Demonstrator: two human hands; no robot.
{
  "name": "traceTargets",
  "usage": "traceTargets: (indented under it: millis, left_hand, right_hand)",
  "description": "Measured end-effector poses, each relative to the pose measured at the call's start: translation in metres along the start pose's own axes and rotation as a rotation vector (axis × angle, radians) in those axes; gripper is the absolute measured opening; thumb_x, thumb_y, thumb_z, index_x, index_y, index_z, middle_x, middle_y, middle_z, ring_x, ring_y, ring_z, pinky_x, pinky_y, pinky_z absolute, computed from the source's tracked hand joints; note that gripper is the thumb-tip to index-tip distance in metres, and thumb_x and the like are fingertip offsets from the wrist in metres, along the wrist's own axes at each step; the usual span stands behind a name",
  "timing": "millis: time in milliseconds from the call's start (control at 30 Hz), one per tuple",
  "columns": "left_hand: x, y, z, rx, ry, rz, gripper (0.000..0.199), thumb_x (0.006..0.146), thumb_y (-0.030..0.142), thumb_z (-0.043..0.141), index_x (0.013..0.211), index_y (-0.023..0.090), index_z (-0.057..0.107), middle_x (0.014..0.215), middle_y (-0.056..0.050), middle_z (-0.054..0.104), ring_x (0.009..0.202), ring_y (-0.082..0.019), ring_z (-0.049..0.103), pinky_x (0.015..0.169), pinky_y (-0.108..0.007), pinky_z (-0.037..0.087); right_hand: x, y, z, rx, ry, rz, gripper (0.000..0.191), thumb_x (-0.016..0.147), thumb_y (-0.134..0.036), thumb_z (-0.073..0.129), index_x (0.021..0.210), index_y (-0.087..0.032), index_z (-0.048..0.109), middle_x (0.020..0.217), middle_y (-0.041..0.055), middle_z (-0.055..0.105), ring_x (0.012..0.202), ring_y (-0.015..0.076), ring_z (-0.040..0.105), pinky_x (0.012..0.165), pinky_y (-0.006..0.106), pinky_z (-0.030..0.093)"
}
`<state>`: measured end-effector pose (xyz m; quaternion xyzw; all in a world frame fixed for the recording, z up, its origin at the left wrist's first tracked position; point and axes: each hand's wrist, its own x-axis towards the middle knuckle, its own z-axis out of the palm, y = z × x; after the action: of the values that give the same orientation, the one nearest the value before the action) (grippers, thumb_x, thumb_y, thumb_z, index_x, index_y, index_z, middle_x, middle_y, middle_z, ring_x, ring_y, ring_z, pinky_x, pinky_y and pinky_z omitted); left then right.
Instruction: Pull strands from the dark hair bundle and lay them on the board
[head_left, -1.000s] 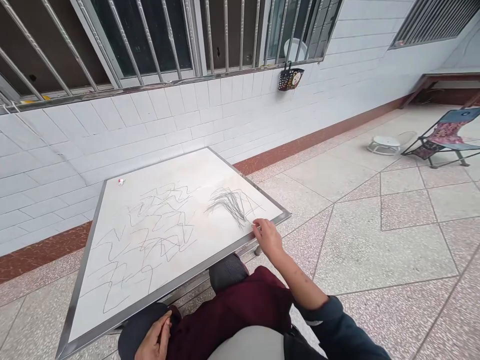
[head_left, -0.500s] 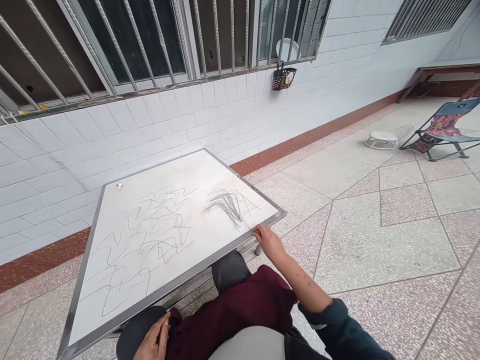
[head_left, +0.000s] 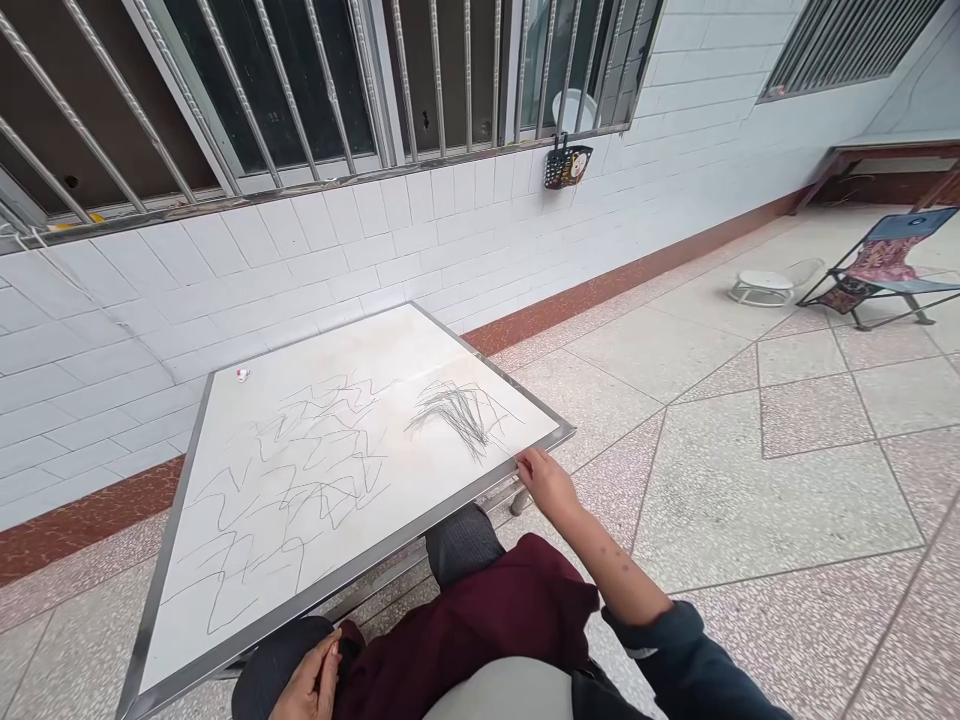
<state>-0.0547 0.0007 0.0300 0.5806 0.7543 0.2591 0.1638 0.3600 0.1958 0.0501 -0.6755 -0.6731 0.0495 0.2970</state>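
A square white-topped table (head_left: 352,350) with a grey metal rim stands before me. Thin, dark, wavy lines (head_left: 300,480), strands or marks I cannot tell, spread over its left and middle. A denser dark bundle of fine lines (head_left: 461,415) lies on the right part. My right hand (head_left: 546,482) is at the near right rim beside this bundle, its fingers pinched; what they hold, if anything, is too small to make out. Low over my lap, my left hand (head_left: 309,680) has thumb and fingers pressed together, contents hidden.
A small white and red object (head_left: 242,375) sits at the table's far left corner. Behind it is a tiled wall (head_left: 450,230) with barred windows. A black basket (head_left: 566,165) hangs from the sill. On the floor to the right are a white stool (head_left: 761,288) and a folding chair (head_left: 889,260).
My right hand has shifted slightly right along the table's near rim, still pinched. The left hand stays in place. The whole view has tilted a little.
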Motion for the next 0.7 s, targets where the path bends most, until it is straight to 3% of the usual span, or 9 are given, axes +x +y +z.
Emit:
traceTargets:
  millis: [367,600,700]
  left_hand:
    - [-0.001,0.0,0.0,0.024,0.034,0.087,0.036,0.08,0.048,0.046,0.095,0.026,0.071,0.094,-0.001,0.074,0.079,-0.018,0.071,0.057,-0.019,0.054]
    - [0.0,0.0,0.001,0.045,0.053,0.114,0.034,0.081,0.047,0.046,0.094,0.027,0.071,0.093,0.0,0.074,0.076,-0.018,0.071,0.058,-0.02,0.054]
    - [-0.001,-0.001,0.002,0.04,0.062,0.116,0.035,0.081,0.048,0.047,0.094,0.026,0.071,0.094,-0.001,0.074,0.078,-0.018,0.071,0.059,-0.019,0.054]
  right_hand:
    - [0.006,-0.001,-0.012,0.11,0.127,0.064,0.011,0.084,-0.023,0.041,0.084,-0.02,0.051,0.082,0.0048,0.052,0.069,0.0177,0.047,0.056,0.026,0.031]
    - [0.044,-0.039,0.001,0.399,0.127,0.093,0.014,0.083,-0.028,0.043,0.087,-0.019,0.052,0.088,0.0073,0.056,0.077,0.0189,0.053,0.065,0.029,0.041]
    - [0.063,-0.052,0.015,0.567,0.07,0.152,0.017,0.083,-0.031,0.04,0.085,-0.019,0.052,0.077,0.0045,0.06,0.069,0.0167,0.056,0.062,0.028,0.045]
